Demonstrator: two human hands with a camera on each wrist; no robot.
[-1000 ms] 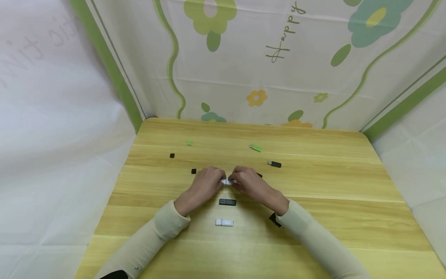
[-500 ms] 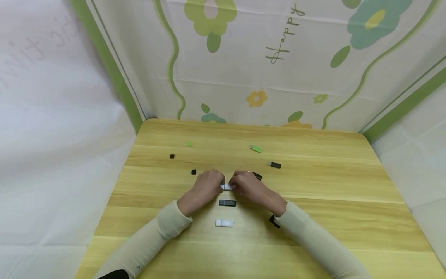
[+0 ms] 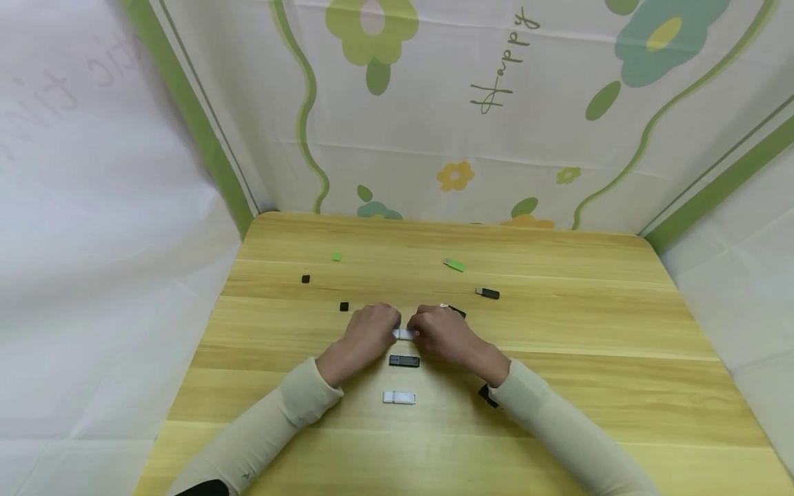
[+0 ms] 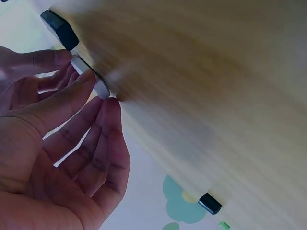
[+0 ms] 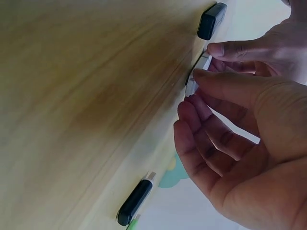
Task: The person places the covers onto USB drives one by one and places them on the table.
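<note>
Close above the wooden table, both hands pinch one white USB stick [image 3: 405, 334] between thumb and fingers. My left hand [image 3: 369, 337] grips its left end and my right hand [image 3: 448, 336] its right end. A seam crosses the stick between the hands. In the left wrist view, my left thumb and fingertips lie on the white stick [image 4: 102, 89]; the right wrist view shows the right thumb on it [image 5: 191, 87]. Just nearer to me lies a black USB stick [image 3: 404, 361], then another white USB stick [image 3: 400, 397], both with caps on.
Small caps lie on the left: green [image 3: 337, 257], dark [image 3: 306, 279] and black [image 3: 344, 306]. Uncapped sticks lie on the right: green [image 3: 454, 265], black [image 3: 488, 293] and one partly behind the right hand [image 3: 457, 311]. A black object [image 3: 487, 395] sits by the right sleeve.
Both hands have come slightly toward me with the white USB stick, nearer the black stick. In the last half second they have hardly moved. The things on the table stay in place.
</note>
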